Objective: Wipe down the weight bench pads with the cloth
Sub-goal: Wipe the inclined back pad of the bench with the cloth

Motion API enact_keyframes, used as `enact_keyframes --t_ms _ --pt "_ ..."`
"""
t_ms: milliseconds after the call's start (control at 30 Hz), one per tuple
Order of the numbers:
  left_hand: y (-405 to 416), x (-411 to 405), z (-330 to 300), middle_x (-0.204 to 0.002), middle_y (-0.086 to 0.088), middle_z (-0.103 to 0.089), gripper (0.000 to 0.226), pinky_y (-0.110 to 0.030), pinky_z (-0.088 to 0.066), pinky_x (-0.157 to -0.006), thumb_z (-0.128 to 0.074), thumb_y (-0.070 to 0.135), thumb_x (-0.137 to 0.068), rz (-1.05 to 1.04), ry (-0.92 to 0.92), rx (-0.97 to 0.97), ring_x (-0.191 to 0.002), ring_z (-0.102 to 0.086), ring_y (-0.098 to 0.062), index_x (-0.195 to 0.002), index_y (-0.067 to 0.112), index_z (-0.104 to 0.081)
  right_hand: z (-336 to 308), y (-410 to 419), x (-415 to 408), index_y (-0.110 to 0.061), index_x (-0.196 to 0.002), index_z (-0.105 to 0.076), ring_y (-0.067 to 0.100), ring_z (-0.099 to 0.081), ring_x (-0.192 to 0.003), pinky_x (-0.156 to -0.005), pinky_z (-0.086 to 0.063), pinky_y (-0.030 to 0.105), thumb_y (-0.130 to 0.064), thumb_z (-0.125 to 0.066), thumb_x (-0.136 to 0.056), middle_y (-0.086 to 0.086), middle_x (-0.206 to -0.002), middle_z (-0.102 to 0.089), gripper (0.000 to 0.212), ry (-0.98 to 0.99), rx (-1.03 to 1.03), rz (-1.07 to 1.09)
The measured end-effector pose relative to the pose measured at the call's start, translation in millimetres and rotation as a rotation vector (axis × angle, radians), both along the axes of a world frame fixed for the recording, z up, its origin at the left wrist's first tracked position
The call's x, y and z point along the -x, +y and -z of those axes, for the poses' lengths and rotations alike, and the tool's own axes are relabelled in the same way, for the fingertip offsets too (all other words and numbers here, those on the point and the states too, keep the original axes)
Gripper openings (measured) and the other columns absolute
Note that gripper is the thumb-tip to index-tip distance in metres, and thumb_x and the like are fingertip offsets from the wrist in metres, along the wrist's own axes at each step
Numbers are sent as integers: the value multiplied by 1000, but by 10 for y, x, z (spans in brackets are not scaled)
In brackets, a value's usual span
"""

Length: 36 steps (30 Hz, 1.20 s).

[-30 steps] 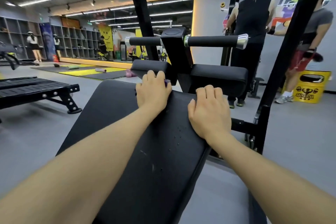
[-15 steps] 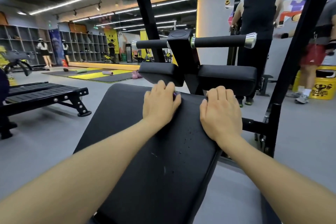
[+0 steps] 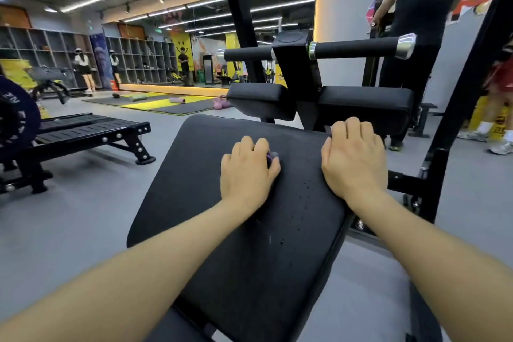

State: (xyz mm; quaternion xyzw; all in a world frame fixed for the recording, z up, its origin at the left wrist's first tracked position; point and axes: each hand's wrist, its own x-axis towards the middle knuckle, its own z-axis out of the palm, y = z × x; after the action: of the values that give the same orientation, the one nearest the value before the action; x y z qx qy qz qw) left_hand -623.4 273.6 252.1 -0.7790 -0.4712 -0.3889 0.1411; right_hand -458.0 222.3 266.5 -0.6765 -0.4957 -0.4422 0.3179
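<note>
Head view. Left hand lies palm-down on the black bench pad, fingers curled over a small purple cloth; only a scrap of it shows at the fingertips, so its extent is probably mostly hidden under the palm. Right hand rests at the pad's far right edge, fingers bent over the rim, gripping it. Droplets speckle the pad between the wrists. Beyond the pad: two smaller black pads and a foam roller bar.
</note>
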Motion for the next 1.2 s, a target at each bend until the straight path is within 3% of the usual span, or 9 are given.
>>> enact_keyframes --t_ms 133,267,533,733,900,1000,1100,1200 --pt "319 -250 -292 -108 -9 -50 28 -36 -33 -77 -38 37 -95 -75 9 39 -102 -47 -27 -104 13 -49 14 24 0 -6 -81 -51 31 -48 -74 -61 -37 37 -18 -38 -85 12 -82 -52 18 0 -17 23" --pt "448 -351 -418 -113 -10 -49 30 -37 -35 -80 -38 36 -95 -87 -94 79 -105 -46 -27 -110 12 -49 14 28 -19 -6 -78 -49 30 -47 -73 -59 -33 35 -16 -41 -85 12 -80 -51 14 -23 -32 24" --pt "-54 310 221 -87 -7 -49 25 -33 -29 -63 -49 36 -90 48 -30 -9 -80 -49 -28 -85 11 -51 10 -11 -14 -3 -83 -51 32 -46 -77 -64 -25 34 -14 -42 -87 15 -85 -52 15 -20 9 37" --pt "402 22 -174 -107 -11 -52 29 -38 -33 -74 -37 34 -95 -158 -76 89 -100 -48 -29 -104 11 -52 14 15 -4 -3 -85 -51 32 -47 -78 -63 -30 36 -13 -49 -87 15 -86 -52 11 -33 33 38" --pt "414 48 -171 -111 -13 -50 33 -40 -37 -79 -39 36 -95 -145 -78 115 -104 -48 -30 -112 11 -48 -27 -25 10 -2 -89 -53 33 -48 -83 -67 -34 39 -13 -50 -89 16 -90 -53 12 -14 114 46" --pt "174 302 98 -103 -10 -50 29 -35 -32 -71 -42 37 -93 -108 -41 107 -97 -49 -29 -104 11 -48 -92 -97 71 0 -103 -51 34 -44 -97 -78 -35 40 -20 -42 -95 17 -106 -50 23 34 241 59" --pt "-126 663 482 -80 -8 -51 23 -32 -28 -60 -59 32 -84 -109 -33 34 -74 -53 -29 -81 12 -50 -139 -159 249 2 -115 -48 35 -40 -109 -91 -33 42 -26 -40 -96 18 -120 -44 34 117 333 19" --pt "-267 806 676 -69 -1 -41 27 -29 -26 -56 -63 31 -80 -154 -67 20 -63 -50 -26 -70 17 -43 -31 -158 399 -1 -119 -47 33 -38 -114 -96 -31 41 -31 -39 -95 15 -124 -42 39 63 377 -3"
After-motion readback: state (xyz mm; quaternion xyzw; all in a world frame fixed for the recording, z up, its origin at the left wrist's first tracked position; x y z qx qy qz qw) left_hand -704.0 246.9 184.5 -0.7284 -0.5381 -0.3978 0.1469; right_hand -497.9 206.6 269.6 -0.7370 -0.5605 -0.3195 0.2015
